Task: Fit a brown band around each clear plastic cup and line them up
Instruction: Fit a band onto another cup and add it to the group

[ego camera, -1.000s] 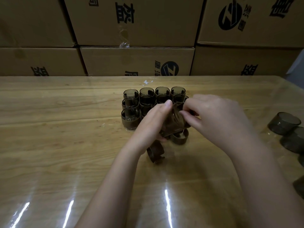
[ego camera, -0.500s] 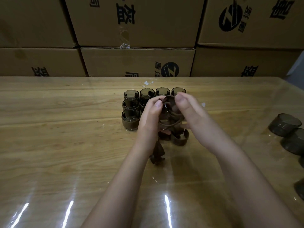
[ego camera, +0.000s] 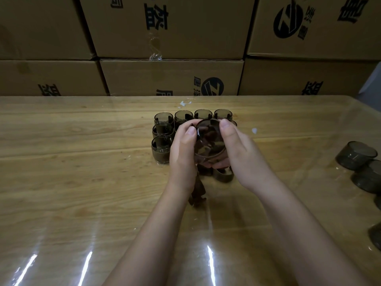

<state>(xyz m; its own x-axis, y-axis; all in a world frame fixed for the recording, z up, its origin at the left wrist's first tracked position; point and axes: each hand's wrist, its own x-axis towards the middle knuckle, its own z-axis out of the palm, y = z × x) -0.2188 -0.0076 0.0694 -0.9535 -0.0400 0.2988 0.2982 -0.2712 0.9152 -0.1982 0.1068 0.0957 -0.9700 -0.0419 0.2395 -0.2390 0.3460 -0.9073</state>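
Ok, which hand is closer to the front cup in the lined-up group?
Left. The left hand sits right beside that front cup, on its right; the right hand is farther right, across the held cup.

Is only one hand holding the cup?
No, the left hand and the right hand both grip the cup, one on each side of it.
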